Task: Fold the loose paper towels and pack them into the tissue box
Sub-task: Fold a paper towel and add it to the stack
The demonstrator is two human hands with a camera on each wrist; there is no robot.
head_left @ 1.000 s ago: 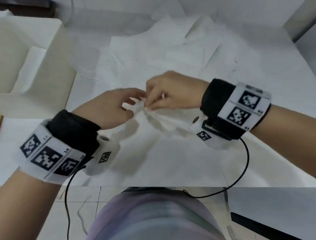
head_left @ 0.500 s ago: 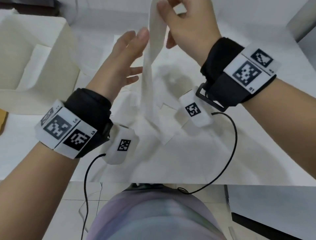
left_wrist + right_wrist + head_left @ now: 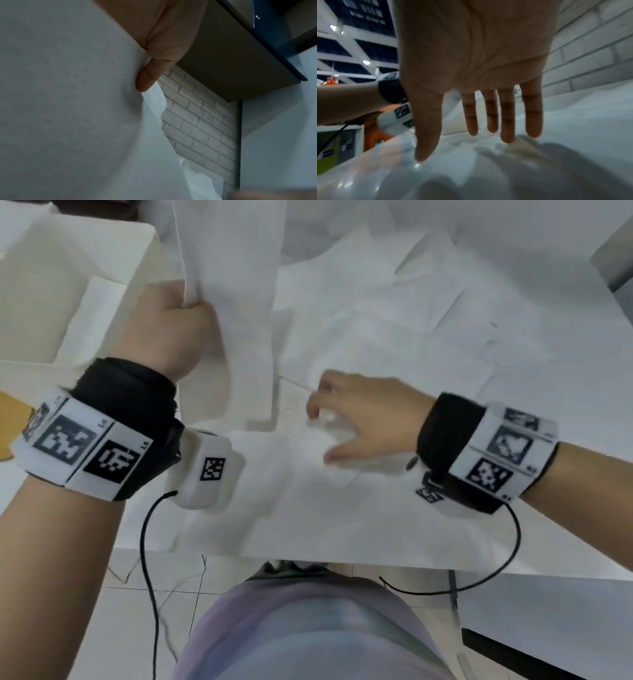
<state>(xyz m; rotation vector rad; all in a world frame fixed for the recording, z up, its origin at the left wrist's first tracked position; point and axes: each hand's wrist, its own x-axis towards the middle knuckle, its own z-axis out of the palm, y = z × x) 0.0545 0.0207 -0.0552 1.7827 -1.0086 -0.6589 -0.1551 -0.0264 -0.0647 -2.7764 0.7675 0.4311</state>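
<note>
Up in front of us, our left hand (image 3: 168, 332) is raised off the table and closed in a fist around the edge of a white paper towel (image 3: 236, 302). Its sheet rises past the top of the head view and also hangs down between our two hands. From the left wrist camera, that towel (image 3: 68, 108) fills most of the picture, with a fingertip (image 3: 145, 79) pressing into it.

Lower and to the right, our right hand (image 3: 363, 419) is spread open, palm down, holding nothing. In the right wrist view, the right hand (image 3: 476, 67) shows straight fingers (image 3: 506, 121) reaching toward crumpled white sheets below; we cannot tell whether the tips touch, because the picture is blurred.

More loose paper towels (image 3: 394, 313) lie flat on the white table (image 3: 548, 535), beyond the right hand and beneath both hands.

Just left of our left hand stands the open cream tissue box (image 3: 54, 313), with a folded white sheet lying inside it.

Black bands with square printed markers wrap both wrists.
</note>
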